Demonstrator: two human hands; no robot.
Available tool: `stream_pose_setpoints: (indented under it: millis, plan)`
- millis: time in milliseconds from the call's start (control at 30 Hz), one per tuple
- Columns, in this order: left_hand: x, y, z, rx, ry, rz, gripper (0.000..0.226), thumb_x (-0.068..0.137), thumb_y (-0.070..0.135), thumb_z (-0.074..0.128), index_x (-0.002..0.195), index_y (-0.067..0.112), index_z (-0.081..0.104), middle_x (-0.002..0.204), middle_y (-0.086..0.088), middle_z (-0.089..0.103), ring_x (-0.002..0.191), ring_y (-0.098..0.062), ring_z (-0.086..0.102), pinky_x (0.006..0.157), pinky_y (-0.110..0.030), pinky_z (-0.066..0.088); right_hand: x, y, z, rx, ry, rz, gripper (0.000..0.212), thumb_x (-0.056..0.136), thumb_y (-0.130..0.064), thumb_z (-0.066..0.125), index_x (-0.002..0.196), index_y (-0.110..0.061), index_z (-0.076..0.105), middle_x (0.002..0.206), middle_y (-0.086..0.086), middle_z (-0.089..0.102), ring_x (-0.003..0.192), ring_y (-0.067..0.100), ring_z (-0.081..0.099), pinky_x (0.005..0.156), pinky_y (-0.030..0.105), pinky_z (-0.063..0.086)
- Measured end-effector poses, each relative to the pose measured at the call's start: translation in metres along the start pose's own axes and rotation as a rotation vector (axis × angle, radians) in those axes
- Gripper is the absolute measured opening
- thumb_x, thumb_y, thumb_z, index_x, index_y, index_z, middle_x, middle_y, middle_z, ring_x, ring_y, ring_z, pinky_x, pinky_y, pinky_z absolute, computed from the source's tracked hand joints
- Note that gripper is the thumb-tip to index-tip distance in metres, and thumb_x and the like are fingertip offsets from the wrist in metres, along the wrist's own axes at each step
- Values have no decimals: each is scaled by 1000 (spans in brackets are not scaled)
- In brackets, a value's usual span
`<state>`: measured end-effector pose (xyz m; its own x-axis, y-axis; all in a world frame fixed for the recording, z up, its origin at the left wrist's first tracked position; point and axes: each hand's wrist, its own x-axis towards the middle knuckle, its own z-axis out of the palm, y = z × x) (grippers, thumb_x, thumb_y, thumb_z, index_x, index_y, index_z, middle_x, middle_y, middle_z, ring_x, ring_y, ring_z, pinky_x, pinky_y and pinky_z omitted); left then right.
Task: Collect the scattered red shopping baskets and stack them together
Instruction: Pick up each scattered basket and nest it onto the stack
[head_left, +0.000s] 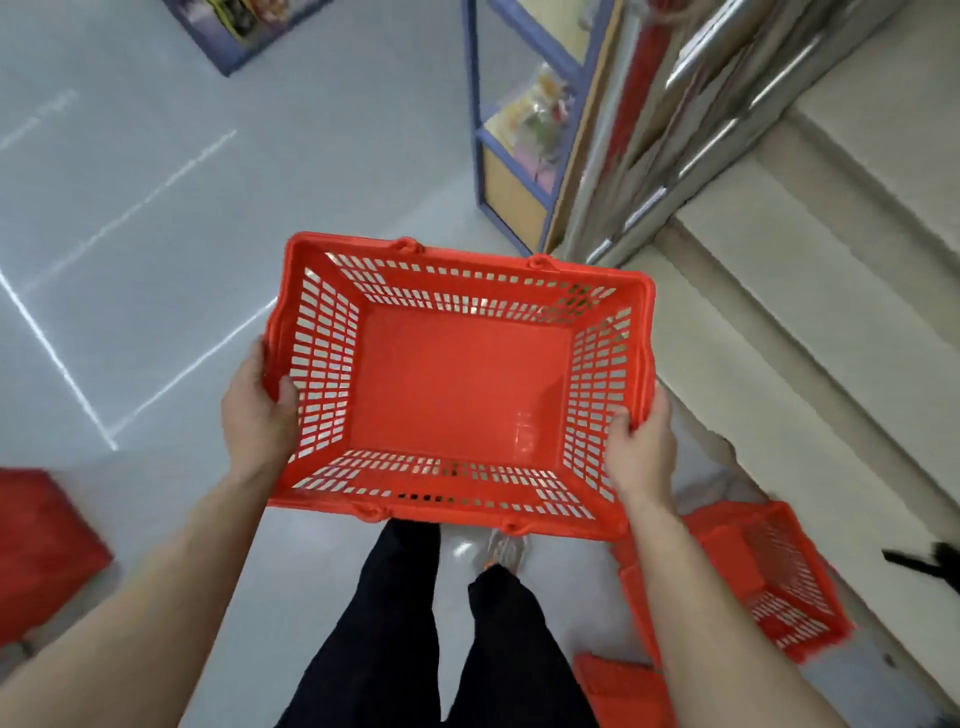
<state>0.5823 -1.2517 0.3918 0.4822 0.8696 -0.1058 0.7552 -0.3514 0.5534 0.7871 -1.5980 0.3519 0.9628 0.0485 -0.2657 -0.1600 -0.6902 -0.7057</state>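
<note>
Legs in dark trousers (395, 623) stand on a grey floor (156, 208). At the floor's lower right, beside pale steps (831, 312), lie a tipped red basket (769, 577) and part of another basket (618, 686). A blurred red shape (41, 540) sits at the left edge. Above the legs an empty shopping basket (457, 379) is held open side up: the left hand (257, 410) grips its left rim, the right hand (641, 452) its right rim, thumbs inside. Beyond stands a blue shelf unit (519, 130).

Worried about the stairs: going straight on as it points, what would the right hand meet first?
The red basket the right hand grips, its right wall ahead; beyond, perhaps the railing foot by the blue shelf, depth unclear.
</note>
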Motion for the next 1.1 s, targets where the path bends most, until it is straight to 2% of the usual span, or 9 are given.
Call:
stream_pose_setpoints:
  millis: [200, 300, 400, 467, 600, 700, 800, 933, 1100]
  plan:
    - [-51, -45, -151, -118, 185, -278, 56, 92, 15, 52, 146, 28, 44, 128, -3, 66, 113, -26, 62, 100, -40, 48, -49, -134, 11, -20, -210, -214, 31, 91, -14, 56, 122, -16, 54, 110, 11, 69, 99, 32, 64, 74, 27, 40]
    - [-74, -83, -198, -206, 308, -375, 57, 91, 16, 53, 146, 31, 43, 127, 0, 66, 111, -21, 63, 101, -36, 47, -67, -195, 43, -79, -300, -348, 33, 92, -15, 56, 124, -13, 55, 112, 14, 69, 99, 34, 64, 77, 32, 45]
    - [-95, -129, -236, -226, 483, -475, 59, 89, 19, 54, 143, 39, 42, 122, 7, 68, 103, -12, 63, 93, -26, 43, -92, -261, 92, -120, -400, -490, 33, 91, -13, 56, 124, -10, 55, 114, 15, 67, 102, 34, 63, 80, 34, 45]
    - [-104, -160, -257, -264, 554, -521, 55, 87, 19, 54, 137, 41, 44, 115, 15, 66, 102, -12, 64, 91, -24, 44, -114, -301, 129, -156, -478, -557, 29, 92, -16, 55, 121, -13, 55, 111, 13, 68, 100, 34, 63, 80, 36, 46]
    - [-111, -223, -298, -342, 635, -662, 55, 88, 20, 52, 140, 35, 44, 118, 9, 68, 106, -19, 66, 99, -38, 50, -163, -372, 207, -211, -572, -638, 25, 93, -20, 54, 118, -15, 56, 107, 9, 68, 96, 34, 65, 78, 34, 47]
    - [-110, -266, -332, -368, 689, -742, 57, 85, 23, 50, 142, 30, 45, 122, 3, 69, 110, -22, 65, 100, -46, 50, -204, -422, 265, -255, -641, -698, 24, 93, -21, 53, 116, -16, 55, 109, 11, 68, 97, 35, 65, 84, 41, 52]
    - [-105, -305, -364, -398, 739, -806, 59, 84, 26, 49, 142, 30, 45, 122, 2, 69, 111, -23, 65, 98, -48, 51, -242, -469, 320, -291, -706, -772, 20, 93, -24, 53, 113, -20, 54, 107, 9, 69, 95, 33, 65, 81, 38, 50]
    - [-92, -343, -401, -416, 834, -885, 54, 82, 28, 49, 136, 35, 49, 112, 6, 70, 101, -22, 66, 91, -49, 53, -289, -526, 389, -312, -809, -838, 14, 95, -34, 50, 109, -32, 48, 99, -4, 64, 83, 19, 62, 74, 30, 46]
    - [-68, -388, -431, -420, 970, -1011, 58, 83, 24, 53, 140, 34, 46, 117, 5, 70, 106, -21, 66, 95, -46, 53, -339, -593, 488, -348, -921, -944, 22, 96, -38, 49, 117, -30, 49, 108, -2, 66, 85, 19, 65, 81, 39, 55]
